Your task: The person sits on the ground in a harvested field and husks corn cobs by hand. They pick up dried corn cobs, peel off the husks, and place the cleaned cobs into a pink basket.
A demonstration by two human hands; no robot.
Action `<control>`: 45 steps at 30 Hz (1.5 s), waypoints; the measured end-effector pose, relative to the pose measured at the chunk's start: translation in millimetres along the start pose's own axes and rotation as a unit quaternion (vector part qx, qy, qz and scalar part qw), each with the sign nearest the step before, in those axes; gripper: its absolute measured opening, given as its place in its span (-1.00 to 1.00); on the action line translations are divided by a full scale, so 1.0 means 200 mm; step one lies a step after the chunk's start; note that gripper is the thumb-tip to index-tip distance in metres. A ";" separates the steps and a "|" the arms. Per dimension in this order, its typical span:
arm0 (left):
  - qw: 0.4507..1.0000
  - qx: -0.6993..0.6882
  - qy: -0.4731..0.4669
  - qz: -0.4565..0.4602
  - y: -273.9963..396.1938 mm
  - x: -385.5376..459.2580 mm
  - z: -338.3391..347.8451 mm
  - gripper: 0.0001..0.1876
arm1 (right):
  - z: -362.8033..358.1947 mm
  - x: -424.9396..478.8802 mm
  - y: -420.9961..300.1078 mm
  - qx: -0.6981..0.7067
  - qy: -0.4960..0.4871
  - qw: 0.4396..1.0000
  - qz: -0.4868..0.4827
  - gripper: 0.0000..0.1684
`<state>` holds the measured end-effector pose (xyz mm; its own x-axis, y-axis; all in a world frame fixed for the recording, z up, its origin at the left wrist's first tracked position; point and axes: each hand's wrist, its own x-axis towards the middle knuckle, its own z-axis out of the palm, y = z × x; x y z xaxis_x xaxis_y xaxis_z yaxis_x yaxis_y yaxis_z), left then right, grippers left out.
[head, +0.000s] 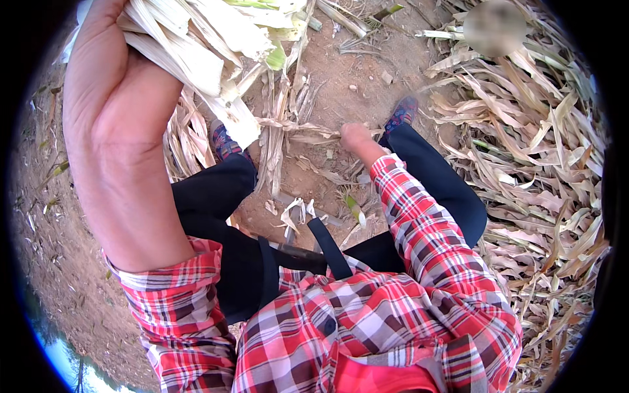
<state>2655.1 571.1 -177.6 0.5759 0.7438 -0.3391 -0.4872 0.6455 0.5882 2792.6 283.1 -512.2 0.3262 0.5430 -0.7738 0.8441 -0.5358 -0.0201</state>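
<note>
My right hand [355,137], at the centre of the head view, is closed around a twisted strand of dry corn leaves [300,126] stretched low over the soil. The strand runs left towards a dry, leafy stalk [275,142]. My left arm reaches up to the top left edge, where my left hand lies out of view. Beside that forearm is a large bunch of pale corn husks [201,54] with some green parts. It partly covers dry leaves [189,132] on the ground.
A large heap of dry corn stalks and leaves [535,162] fills the right side. My shoes [403,113] stand apart on bare soil. A cut green stub [355,209] pokes up between my legs. Broken stalks [344,19] lie at the top. A blurred round patch hides part of the heap.
</note>
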 end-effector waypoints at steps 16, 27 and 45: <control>0.995 -0.001 -0.092 -0.036 -0.03 0.04 -0.01 -0.85 | 0.55 -0.31 -0.07 0.147 -0.144 0.978 0.013 -0.53; 0.989 -0.006 -0.133 -0.068 -0.04 0.03 -0.09 -0.83 | -0.26 -0.28 0.05 0.447 -0.266 0.853 -0.037 -0.75; 0.982 -0.009 -0.172 -0.075 0.03 -0.03 -0.18 -0.80 | -0.70 -0.88 0.37 0.598 0.190 0.758 0.180 -0.73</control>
<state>2624.5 577.2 -197.9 0.8285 0.5393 -0.1507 -0.3899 0.7487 0.5361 2856.8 238.4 -289.8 0.7343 0.2485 -0.6317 -0.2435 -0.7722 -0.5869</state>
